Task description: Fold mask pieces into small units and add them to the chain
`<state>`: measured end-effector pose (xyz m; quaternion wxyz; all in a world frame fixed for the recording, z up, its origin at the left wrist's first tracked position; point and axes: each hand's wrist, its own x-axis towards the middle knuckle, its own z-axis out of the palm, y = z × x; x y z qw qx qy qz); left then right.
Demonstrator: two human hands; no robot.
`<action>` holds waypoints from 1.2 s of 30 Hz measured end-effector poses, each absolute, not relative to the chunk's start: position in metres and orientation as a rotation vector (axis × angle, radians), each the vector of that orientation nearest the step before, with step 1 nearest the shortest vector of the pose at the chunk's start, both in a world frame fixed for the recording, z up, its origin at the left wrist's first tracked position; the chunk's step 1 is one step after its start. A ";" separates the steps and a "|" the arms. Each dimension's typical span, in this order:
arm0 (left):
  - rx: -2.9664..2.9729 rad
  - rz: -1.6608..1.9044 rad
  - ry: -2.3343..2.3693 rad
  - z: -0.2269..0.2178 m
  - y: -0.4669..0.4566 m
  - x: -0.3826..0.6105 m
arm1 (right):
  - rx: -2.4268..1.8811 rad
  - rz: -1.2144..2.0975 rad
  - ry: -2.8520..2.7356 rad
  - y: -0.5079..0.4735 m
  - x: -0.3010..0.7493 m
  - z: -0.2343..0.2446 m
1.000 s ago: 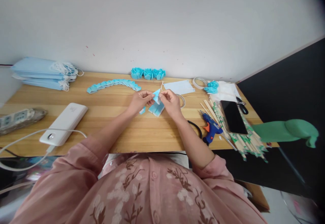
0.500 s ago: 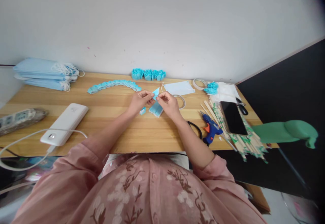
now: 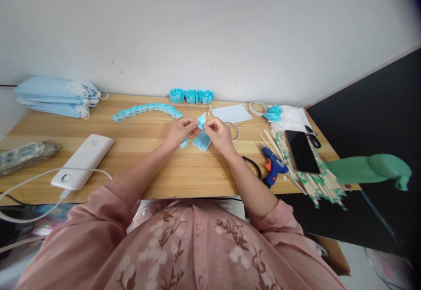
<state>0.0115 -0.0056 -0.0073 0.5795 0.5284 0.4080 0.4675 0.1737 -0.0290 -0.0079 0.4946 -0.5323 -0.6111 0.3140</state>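
Between both hands, over the middle of the table, is a small folded piece of blue mask fabric (image 3: 201, 122). My left hand (image 3: 181, 130) pinches its left side, and my right hand (image 3: 217, 134) pinches its right side. Beneath them lies a blue pleated mask piece (image 3: 201, 141), partly covered by my right hand. A smaller blue scrap (image 3: 184, 143) rests just below my left fingers. A curved row of folded blue pieces (image 3: 146, 109) lies to the left. Behind my right hand are a flat mask (image 3: 231, 113) and a tape roll (image 3: 234, 131), the latter partly hidden.
Blue fabric roses (image 3: 191, 96) stand by the wall. A mask stack (image 3: 59, 96), power bank (image 3: 83, 162) and power strip (image 3: 28, 154) are at left. At right lie a glue gun (image 3: 273, 165), wrapped chopsticks (image 3: 324, 185), a phone (image 3: 301, 151) and another tape roll (image 3: 258, 107).
Both hands keep their pinch on the folded blue piece, almost unmoved. The view has shifted very slightly; nothing else visibly differs.
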 end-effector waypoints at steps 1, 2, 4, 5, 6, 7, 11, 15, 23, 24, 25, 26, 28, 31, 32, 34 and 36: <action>1.243 1.085 0.961 -0.007 -0.006 0.012 | -1.294 0.768 -1.472 -0.029 0.174 -0.009; 1.249 1.078 0.967 -0.007 -0.006 0.012 | -1.295 0.780 -1.461 -0.028 0.174 -0.009; 1.256 1.070 0.979 -0.008 -0.006 0.012 | -1.275 0.829 -1.430 -0.027 0.175 -0.010; 1.258 1.071 0.986 -0.008 -0.006 0.011 | -1.252 0.873 -1.396 -0.027 0.174 -0.011; 1.259 1.073 0.993 -0.008 -0.005 0.011 | -1.221 0.930 -1.347 -0.026 0.174 -0.010; 1.259 1.077 0.999 -0.009 -0.005 0.011 | -1.186 0.996 -1.286 -0.026 0.174 -0.010; 1.258 1.075 1.002 -0.011 -0.005 0.010 | -1.089 1.182 -1.166 -0.025 0.173 -0.007; 1.282 1.048 1.021 -0.011 -0.006 0.012 | -1.168 1.095 -1.311 -0.024 0.174 -0.011; 1.261 1.091 0.973 -0.005 -0.008 0.010 | -1.191 1.030 -1.329 -0.024 0.177 -0.011; 1.233 1.104 0.964 -0.004 -0.007 0.009 | -1.199 1.023 -1.319 -0.025 0.177 -0.011; 1.209 1.113 0.958 -0.004 -0.007 0.008 | -1.206 1.016 -1.311 -0.025 0.177 -0.010; 1.193 1.115 0.957 -0.004 -0.007 0.008 | -1.208 1.011 -1.305 -0.025 0.177 -0.010; 1.199 1.090 0.959 -0.004 -0.007 0.008 | -1.205 1.001 -1.299 -0.025 0.178 -0.010; 1.253 1.031 0.951 -0.005 -0.008 0.010 | -1.205 0.990 -1.300 -0.025 0.177 -0.011; 1.264 1.021 0.948 -0.005 -0.008 0.011 | -1.209 0.990 -1.303 -0.025 0.177 -0.010; 1.251 1.014 0.935 -0.004 -0.009 0.012 | -1.217 0.993 -1.303 -0.025 0.175 -0.009; 1.197 1.016 0.902 -0.004 -0.009 0.012 | -1.216 1.003 -1.295 -0.026 0.172 -0.007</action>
